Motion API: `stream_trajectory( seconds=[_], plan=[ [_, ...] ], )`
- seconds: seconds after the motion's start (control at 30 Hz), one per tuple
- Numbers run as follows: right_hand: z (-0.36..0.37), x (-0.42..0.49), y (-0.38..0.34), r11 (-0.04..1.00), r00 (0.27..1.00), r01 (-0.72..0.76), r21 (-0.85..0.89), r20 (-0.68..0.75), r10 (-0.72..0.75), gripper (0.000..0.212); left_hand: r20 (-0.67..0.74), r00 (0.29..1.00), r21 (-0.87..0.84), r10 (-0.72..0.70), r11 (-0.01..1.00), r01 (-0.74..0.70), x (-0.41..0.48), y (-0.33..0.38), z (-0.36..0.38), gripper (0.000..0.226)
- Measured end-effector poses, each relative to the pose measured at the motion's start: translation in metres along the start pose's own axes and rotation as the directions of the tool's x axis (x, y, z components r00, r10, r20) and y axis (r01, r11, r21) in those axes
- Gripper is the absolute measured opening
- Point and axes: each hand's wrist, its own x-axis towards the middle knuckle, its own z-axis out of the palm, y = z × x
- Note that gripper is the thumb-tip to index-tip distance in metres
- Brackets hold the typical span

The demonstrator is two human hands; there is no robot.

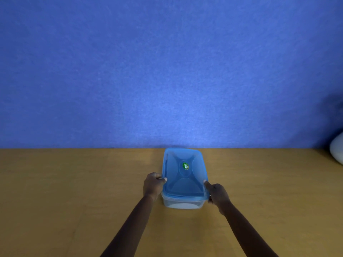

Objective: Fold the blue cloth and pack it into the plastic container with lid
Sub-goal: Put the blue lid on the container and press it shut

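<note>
A clear plastic container (183, 203) stands on the wooden table (74, 182) at the centre, with its translucent blue lid (183, 180) lying on top. The lid bears a small green sticker (185, 166). My left hand (153, 184) grips the lid's left edge, thumb on top. My right hand (217, 194) grips the right edge near the front corner, thumb pressed on the rim. Something pale shows through the container's front wall; whether it is the cloth I cannot tell. No blue cloth is plainly visible.
A blue wall (167, 71) rises right behind the table's far edge, close to the container's back. A pale rounded object (336, 151) sits at the far right edge of the table.
</note>
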Motion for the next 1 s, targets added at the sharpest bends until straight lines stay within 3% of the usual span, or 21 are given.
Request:
stream_trajectory(
  seconds=[0.2, 0.37, 0.43, 0.5, 0.7, 0.87, 1.0],
  plan=[
    [0.006, -0.003, 0.006, 0.998, 1.0, 0.023, -0.056, -0.015, -0.024, 0.044, -0.016, 1.0, 0.031, 0.026, 0.999, -0.026, -0.003, -0.001, 0.0, 0.024],
    [0.005, -0.003, 0.006, 0.996, 1.0, 0.029, -0.086, -0.009, -0.03, 0.048, -0.017, 1.0, 0.09, -0.009, 0.996, 0.011, -0.009, -0.008, 0.0, 0.036],
    [0.005, -0.002, 0.007, 0.996, 1.0, 0.022, -0.084, -0.009, -0.023, 0.049, 0.062, 0.995, 0.011, -0.075, 0.997, 0.075, -0.014, -0.012, 0.001, 0.036],
    [0.005, -0.001, 0.008, 0.997, 1.0, 0.02, -0.073, -0.014, -0.021, 0.049, 0.146, 0.983, -0.088, -0.113, 0.988, 0.127, -0.017, -0.015, 0.001, 0.021],
    [0.006, -0.001, 0.009, 0.998, 1.0, 0.016, -0.061, -0.008, -0.016, 0.048, 0.203, 0.961, -0.27, -0.187, 0.933, 0.239, -0.014, -0.016, 0.0, 0.025],
    [0.004, -0.002, 0.008, 0.999, 1.0, 0.006, -0.044, 0.019, -0.005, 0.046, 0.19, 0.959, -0.278, -0.21, 0.926, 0.257, -0.014, -0.018, 0.0, 0.021],
    [-0.005, 0.001, 0.002, 0.998, 0.991, -0.068, 0.0, 0.119, 0.068, 0.037, 0.276, 0.919, -0.225, -0.28, 0.911, 0.345, -0.011, -0.016, -0.009, 0.013]
  ],
)
